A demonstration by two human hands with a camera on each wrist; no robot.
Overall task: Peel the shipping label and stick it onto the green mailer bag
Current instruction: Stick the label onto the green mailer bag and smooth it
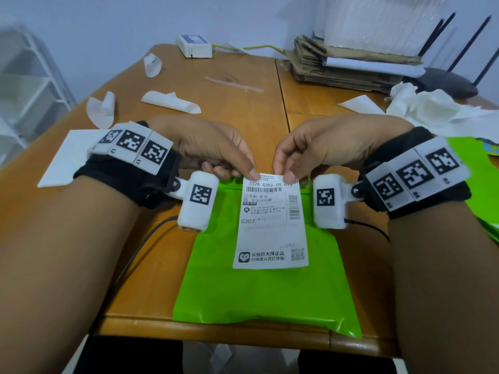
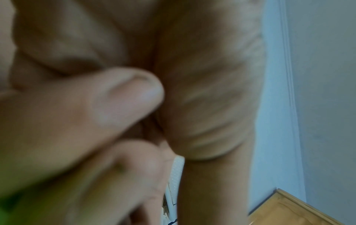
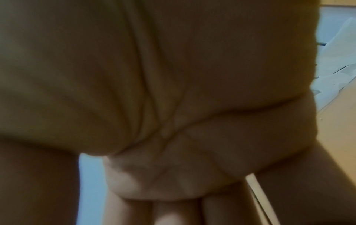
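Note:
A white shipping label [image 1: 271, 225] with barcodes and printed text hangs upright over the green mailer bag [image 1: 259, 295], which lies flat at the table's front edge. My left hand [image 1: 244, 172] pinches the label's top left corner between thumb and fingers. My right hand [image 1: 290, 172] pinches its top right corner the same way. Both wrist views are blurred and filled by palm and curled fingers [image 2: 123, 97]; the label is not legible there. Whether the label's lower edge touches the bag I cannot tell.
Several curled white backing papers [image 1: 170, 101] lie on the wooden table [image 1: 243, 109] behind my hands. A white box [image 1: 194, 46] sits at the back, cardboard stack [image 1: 345, 68] and crumpled white paper [image 1: 432, 106] at back right. More green bags [image 1: 475, 168] lie at right.

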